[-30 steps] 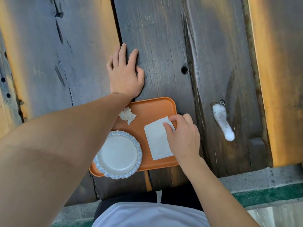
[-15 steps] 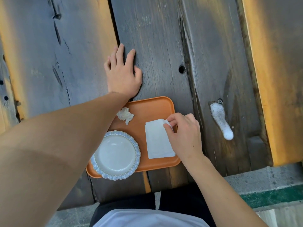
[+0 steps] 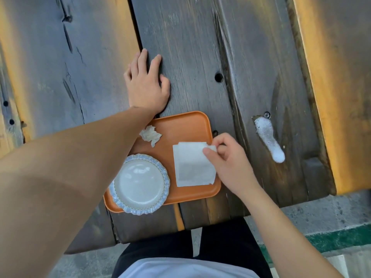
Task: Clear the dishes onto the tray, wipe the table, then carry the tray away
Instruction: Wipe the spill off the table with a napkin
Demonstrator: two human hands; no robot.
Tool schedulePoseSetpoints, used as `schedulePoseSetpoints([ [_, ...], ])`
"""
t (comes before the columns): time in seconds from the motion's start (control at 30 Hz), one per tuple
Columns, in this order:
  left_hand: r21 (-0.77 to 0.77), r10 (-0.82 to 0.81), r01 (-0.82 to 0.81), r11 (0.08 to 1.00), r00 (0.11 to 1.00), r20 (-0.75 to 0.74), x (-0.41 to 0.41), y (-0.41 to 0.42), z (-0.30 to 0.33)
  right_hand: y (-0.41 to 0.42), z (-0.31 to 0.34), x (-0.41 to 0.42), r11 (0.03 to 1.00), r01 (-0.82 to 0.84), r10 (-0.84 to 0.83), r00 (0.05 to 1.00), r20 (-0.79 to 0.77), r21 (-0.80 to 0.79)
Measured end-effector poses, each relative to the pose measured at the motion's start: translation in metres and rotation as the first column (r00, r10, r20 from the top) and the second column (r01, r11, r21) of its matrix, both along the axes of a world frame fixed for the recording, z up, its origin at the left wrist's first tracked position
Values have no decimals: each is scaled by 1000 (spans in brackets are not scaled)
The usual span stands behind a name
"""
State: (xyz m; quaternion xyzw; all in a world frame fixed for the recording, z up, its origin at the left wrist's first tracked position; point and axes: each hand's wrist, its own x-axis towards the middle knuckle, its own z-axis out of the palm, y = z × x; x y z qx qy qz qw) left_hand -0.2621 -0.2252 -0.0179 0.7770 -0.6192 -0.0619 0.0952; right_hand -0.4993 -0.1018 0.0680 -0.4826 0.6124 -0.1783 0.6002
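An orange tray (image 3: 180, 123) lies at the near edge of the dark plank table (image 3: 190, 57). On its near left sits a white plate with a blue scalloped rim (image 3: 140, 184). A crumpled tissue (image 3: 150, 135) lies at the tray's far left. A folded white napkin (image 3: 191, 164) rests on the tray's right side. My right hand (image 3: 226, 161) pinches the napkin's far right corner, lifting it slightly. My left hand (image 3: 146, 85) lies flat on the table just beyond the tray, fingers spread, holding nothing.
A streak of white foam (image 3: 269, 139) sits on the planks to the right of the tray, below a screw head. Yellow-lit boards flank the table at far left and right. Concrete ground and a green stripe (image 3: 337, 239) lie below the table edge.
My right hand has shifted a little to the right and raised the napkin's corner off the tray. My left hand has stayed flat on the table.
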Motion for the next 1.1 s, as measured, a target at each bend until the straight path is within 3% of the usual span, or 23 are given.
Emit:
schedulePoseSetpoints([
  [0.13,89,68,-66,994,997,-21,-15,-14,16,-15,10,-40,854,353,-402,914,56,381],
  [0.2,100,32,-28,995,998,-45,-33,-22,23,-32,14,-67,816,412,-452,892,4,406],
  [0.27,71,-96,101,992,992,-78,-55,-28,24,-52,16,-93,905,373,-347,926,-150,207],
  [0.33,48,-199,206,977,973,-114,-77,-39,19,-76,22,-111,964,177,-241,898,-369,-199],
  [0.4,24,-240,245,969,963,-124,-96,-54,12,-101,26,-123,833,-77,-224,858,-462,-548],
  [0.47,15,-247,250,968,964,-93,-110,-63,3,-121,16,-128,662,-297,-175,832,-527,-688],
  [0.57,-12,-225,225,974,974,-7,-119,-65,-9,-135,-16,-121,585,-475,-17,803,-595,-658],
  [0.73,-37,-207,207,978,978,6,-116,-67,-9,-121,-53,-115,723,-552,257,773,-580,-415],
  [0.87,-26,-206,206,978,978,13,-119,-66,-9,-107,-57,-118,741,-507,223,805,-550,-441],
  [1.1,-28,-196,197,980,980,17,-119,-66,-7,-67,-59,-119,753,-564,285,745,-603,-340],
])
